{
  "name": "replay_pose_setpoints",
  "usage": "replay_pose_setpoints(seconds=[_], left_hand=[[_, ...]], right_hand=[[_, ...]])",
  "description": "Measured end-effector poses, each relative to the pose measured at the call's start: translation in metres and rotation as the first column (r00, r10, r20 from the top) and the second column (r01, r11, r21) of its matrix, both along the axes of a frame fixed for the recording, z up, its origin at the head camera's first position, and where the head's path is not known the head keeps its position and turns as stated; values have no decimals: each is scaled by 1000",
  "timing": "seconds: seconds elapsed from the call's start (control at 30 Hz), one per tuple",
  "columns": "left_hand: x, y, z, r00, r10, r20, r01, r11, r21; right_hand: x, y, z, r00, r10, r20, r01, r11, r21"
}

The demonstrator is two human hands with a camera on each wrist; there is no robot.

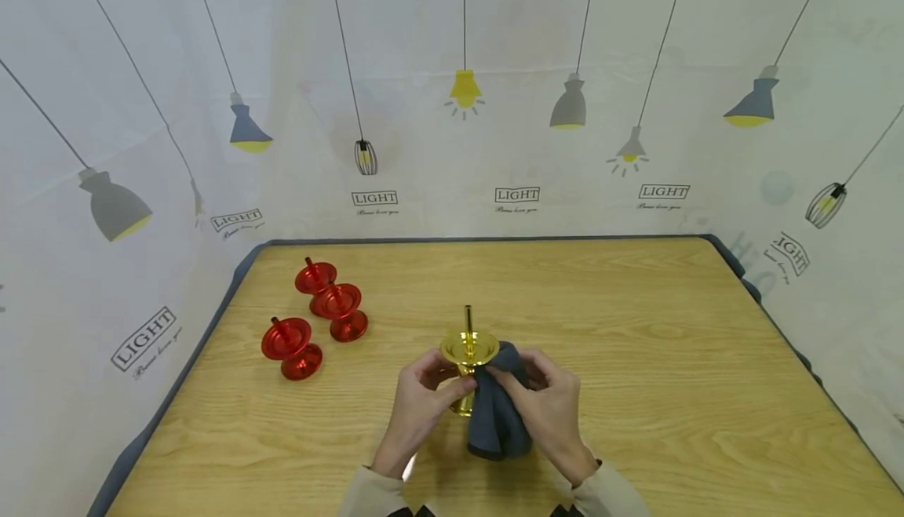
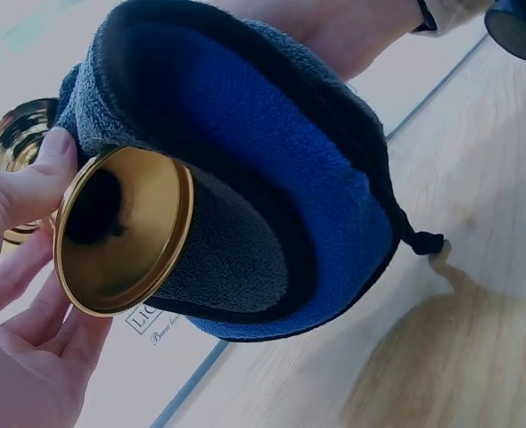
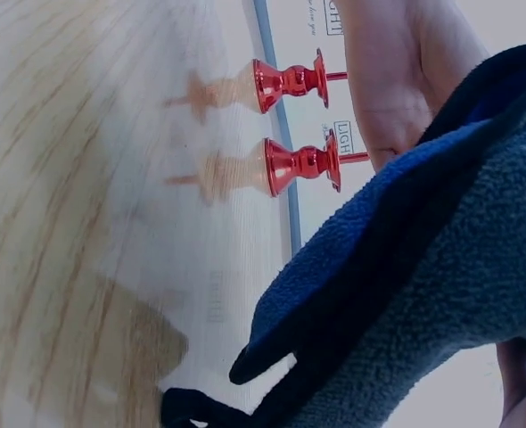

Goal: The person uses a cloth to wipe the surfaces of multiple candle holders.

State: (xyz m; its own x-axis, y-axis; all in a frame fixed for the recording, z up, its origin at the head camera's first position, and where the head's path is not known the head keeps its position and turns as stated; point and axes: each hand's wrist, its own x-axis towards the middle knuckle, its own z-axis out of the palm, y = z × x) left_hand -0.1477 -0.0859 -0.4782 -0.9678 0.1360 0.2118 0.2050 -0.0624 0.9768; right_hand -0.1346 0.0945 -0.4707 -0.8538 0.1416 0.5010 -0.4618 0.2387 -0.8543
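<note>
Gold candle holder point(image 1: 468, 354) in the head view: upright, spike up, between both hands over the near middle of the table point(image 1: 678, 344). Left hand point(image 1: 424, 395) gripping it, fingers curled round the stem below the dish, thumb on the near side. Right hand point(image 1: 554, 399) clamped on a dark grey-blue cloth point(image 1: 497, 415), thumb and fingers pinching it against the right side of the holder; cloth end hangs down toward the near side. Light sleeves point(image 1: 374, 493) at both wrists. Three red candle holders on the left part of the table: far one point(image 1: 315, 278), middle one point(image 1: 339, 305) just beside it and partly overlapping it in view, third one point(image 1: 291, 344) nearer and further left. White sheet point(image 1: 410, 109) beyond the table, printed with hanging lamps and LIGHT lettering. Left wrist view: hollow underside of the gold holder's base shows, off the table; left thumb and fingers round the stem, cloth wrapped against it, blue inside, grey outside, black edging, small loop point(image 2: 425, 242) at one end. Dark round thing point(image 2: 520, 27) in the top corner, can't tell what. Right wrist view: cloth covers much of it; two red holders upright on the table past it, reflected in the shiny top. Gold holder hidden there; bare hand at the top, can't tell which.
</note>
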Motion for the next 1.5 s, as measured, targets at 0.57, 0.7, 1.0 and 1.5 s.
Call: replay_pose_setpoints(seconds=[0.57, 0.7, 1.0, 1.5], left_hand=[[-2, 4, -4, 992, -84, -94, 88, 995, 41], [-1, 10, -3, 999, 1, -45, 1, 999, 33], [1, 11, 0, 993, 109, 48, -110, 994, 23], [-1, 4, -1, 999, -50, 19, 50, 998, 27]], right_hand=[[-3, 3, -2, 998, -21, 54, 21, 1000, -8], [-3, 2, -3, 998, -23, 51, 24, 1000, -13], [-3, 2, -3, 999, -17, 47, 19, 999, -30], [-4, 4, -2, 998, -23, 63, 25, 999, -41]])
